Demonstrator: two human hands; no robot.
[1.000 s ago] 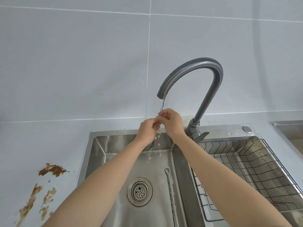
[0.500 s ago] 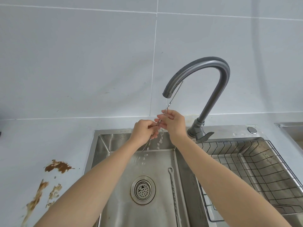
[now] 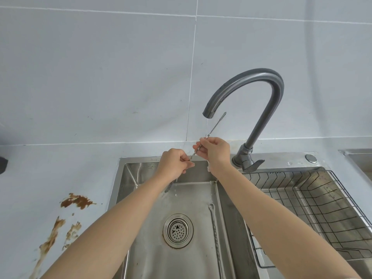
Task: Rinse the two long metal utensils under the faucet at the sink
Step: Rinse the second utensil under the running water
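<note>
- Under the faucet [image 3: 261, 81], the fingers [image 3: 186, 163] of the left hand [image 3: 173, 165] and those of the right hand [image 3: 217, 151] pinch a long metal utensil [image 3: 215, 124], tilted, its tip beside the spout.
- A second utensil [image 3: 215, 234] lies in the sink [image 3: 130, 178], right of the drain [image 3: 178, 230].
- Brown stains [image 3: 77, 201] mark the desk at left.

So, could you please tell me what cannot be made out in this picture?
Head view:
- Middle of the held utensil: hidden by the left hand and right hand.
- Near end of the lying utensil: cut off by the bottom edge.
- The dark object: cut off by the left edge, unidentifiable.
</note>
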